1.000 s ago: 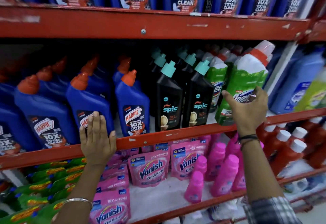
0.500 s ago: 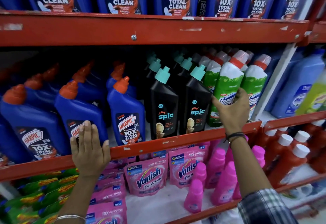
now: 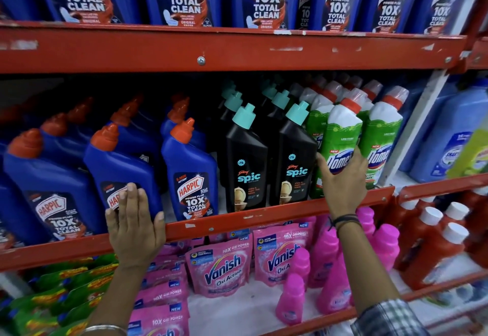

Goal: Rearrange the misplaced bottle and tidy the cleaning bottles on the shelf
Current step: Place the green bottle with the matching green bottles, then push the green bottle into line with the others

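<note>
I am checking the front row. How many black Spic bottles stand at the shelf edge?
2. One Spic bottle stands beside the Harpic bottle; the other stands left of the Domex bottle. More stand behind, partly hidden.

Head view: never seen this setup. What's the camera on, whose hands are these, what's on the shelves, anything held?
There is no robot here. The camera sits on a person's head and looks forward and down at a red shop shelf.

The left hand rests flat on the shelf edge, against a blue bottle. The right hand wraps around a green bottle, which stands upright in the front row.

On that shelf, blue bottles stand left, black bottles in the middle, green ones right. Below are pink pouches and pink bottles.
</note>
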`<state>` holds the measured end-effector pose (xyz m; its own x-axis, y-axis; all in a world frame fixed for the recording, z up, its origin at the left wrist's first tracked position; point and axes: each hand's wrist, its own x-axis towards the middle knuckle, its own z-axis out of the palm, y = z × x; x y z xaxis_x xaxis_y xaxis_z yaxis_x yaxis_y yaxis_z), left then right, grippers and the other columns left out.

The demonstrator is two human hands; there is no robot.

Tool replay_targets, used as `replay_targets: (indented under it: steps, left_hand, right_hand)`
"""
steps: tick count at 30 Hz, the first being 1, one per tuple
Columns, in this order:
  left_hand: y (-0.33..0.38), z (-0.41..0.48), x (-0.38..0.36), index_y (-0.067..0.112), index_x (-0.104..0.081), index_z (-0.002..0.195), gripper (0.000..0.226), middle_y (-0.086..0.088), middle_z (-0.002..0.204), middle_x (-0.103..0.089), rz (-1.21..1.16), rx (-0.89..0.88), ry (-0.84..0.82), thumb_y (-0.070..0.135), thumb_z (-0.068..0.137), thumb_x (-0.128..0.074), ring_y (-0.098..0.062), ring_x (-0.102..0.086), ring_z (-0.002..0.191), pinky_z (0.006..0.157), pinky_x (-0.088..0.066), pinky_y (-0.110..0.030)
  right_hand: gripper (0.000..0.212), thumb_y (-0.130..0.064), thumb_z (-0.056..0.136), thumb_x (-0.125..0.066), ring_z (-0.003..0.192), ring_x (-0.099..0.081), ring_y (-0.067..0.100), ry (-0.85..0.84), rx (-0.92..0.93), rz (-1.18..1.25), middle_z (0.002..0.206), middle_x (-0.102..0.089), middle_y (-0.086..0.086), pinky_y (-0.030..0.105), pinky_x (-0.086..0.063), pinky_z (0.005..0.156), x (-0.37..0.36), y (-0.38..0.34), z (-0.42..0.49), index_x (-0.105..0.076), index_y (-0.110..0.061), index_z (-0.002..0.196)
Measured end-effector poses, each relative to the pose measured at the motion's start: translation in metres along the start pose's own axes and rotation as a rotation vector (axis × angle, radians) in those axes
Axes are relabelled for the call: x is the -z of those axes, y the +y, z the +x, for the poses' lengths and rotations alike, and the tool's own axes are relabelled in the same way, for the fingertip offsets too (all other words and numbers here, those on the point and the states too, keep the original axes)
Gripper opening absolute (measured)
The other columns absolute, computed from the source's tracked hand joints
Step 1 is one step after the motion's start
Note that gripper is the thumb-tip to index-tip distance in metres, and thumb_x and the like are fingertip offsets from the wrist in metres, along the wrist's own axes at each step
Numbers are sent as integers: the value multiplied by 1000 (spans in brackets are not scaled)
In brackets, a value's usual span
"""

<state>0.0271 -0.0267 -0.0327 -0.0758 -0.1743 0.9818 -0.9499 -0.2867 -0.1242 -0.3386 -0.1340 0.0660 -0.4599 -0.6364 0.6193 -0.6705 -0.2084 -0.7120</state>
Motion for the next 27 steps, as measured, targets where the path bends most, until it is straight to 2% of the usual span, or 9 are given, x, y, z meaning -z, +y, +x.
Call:
replay_targets:
  steps: [3, 6, 8, 10, 13, 14, 17, 23, 27]
  left_hand:
    - [1, 5, 11, 4, -17, 152, 61, -6, 162, -8, -20, 10, -41, 35, 102, -32, -20, -5, 149, 119, 11, -38]
    - [5, 26, 33, 11, -22, 152, 58, 0, 162, -7, -136, 39, 11, 31, 100, -41, -21, -1, 149, 119, 10, -41]
    - [11, 63, 53, 10, -34, 147, 51, 3, 160, -13, -309, 60, 51, 26, 100, -46, -21, -5, 148, 120, -4, -43]
    - [20, 108, 72, 3, -48, 135, 40, -2, 147, -36, -548, 92, 29, 21, 99, -49, -18, -24, 142, 118, -21, -36]
    - [25, 170, 85, 6, -59, 126, 37, 1, 124, -53, -810, 238, -270, 29, 96, -58, -9, -46, 120, 102, -30, -10]
    - [24, 184, 84, 8, -59, 125, 41, 1, 123, -56, -834, 284, -413, 33, 93, -62, -9, -49, 117, 99, -32, -9]
    - [23, 204, 74, 12, -55, 133, 56, -1, 130, -58, -855, 371, -744, 36, 85, -71, -12, -53, 118, 100, -39, -23]
    - [22, 213, 70, 16, -62, 123, 47, -1, 116, -64, -841, 421, -822, 31, 81, -76, -8, -52, 100, 86, -38, -22]
    - [22, 214, 68, 14, -65, 119, 38, 2, 107, -66, -814, 373, -813, 26, 84, -75, -9, -56, 97, 84, -41, -23]
  right_hand:
    - [82, -59, 84, -54, 122, -46, 38, -20, -20, 48, 135, -44, 25, 47, -46, 90, 7, -2, -9, -36, 0, 138]
    - [59, -42, 90, -59, 116, -48, 31, 133, 112, 257, 126, -49, 23, 38, -42, 95, 26, -20, -20, -45, 0, 128]
    - [39, -28, 91, -62, 100, -56, 18, 134, 256, 452, 109, -57, 15, 25, -47, 87, 40, -46, -25, -53, -2, 118]
    - [28, -19, 89, -65, 90, -61, 5, -30, 306, 628, 99, -63, 6, 14, -47, 80, 48, -79, -25, -57, -7, 114]
    - [38, -19, 86, -69, 99, -64, 8, -384, 286, 676, 105, -65, 4, 20, -51, 86, 44, -125, -23, -56, -9, 120]
    - [46, -21, 86, -69, 103, -62, 11, -470, 288, 634, 111, -64, 5, 21, -50, 90, 40, -139, -23, -53, -7, 126]
    - [60, -27, 85, -70, 112, -57, 16, -586, 247, 537, 125, -60, 13, 18, -44, 90, 24, -165, -16, -45, -1, 133]
    - [54, -29, 86, -69, 103, -56, 14, -621, 176, 521, 118, -64, 16, 22, -43, 86, 5, -173, -8, -54, 2, 127]
    - [53, -32, 80, -75, 96, -65, 18, -621, 102, 586, 105, -70, 14, 33, -53, 89, 0, -169, -4, -60, 1, 119]
